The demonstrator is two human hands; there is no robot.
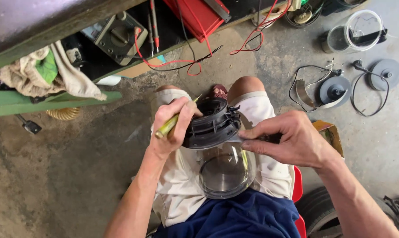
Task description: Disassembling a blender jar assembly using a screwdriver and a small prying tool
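Kettle [223, 169] of clear glass lies on its side across the person's lap, its round metal plate facing the camera and its black plastic base [210, 123] tipped away toward the knees; the left hand [173, 125] is closed around a yellow-handled screwdriver [167, 127], the shaft running in toward the black base, though the tip is hidden behind the fingers; the right hand [292, 139] is curled shut on the kettle's dark handle [270, 138] at the side of the base, thumb and fingers pinching it just where it meets the glass; both hands sit close on either side of the base, touching it.

Floor [63, 176] of bare grey concrete spreads all round; well apart to the upper right stands a second glass kettle [356, 31], and nearer lie two round grey base plates [336, 90] with black cords; red wires [173, 61] trail from a low green shelf [54, 99] at the upper left, where a crumpled pale cloth [41, 75] rests; a red box [197, 15] sits near the top edge; a small cardboard box [329, 132] shows just beyond the right wrist.
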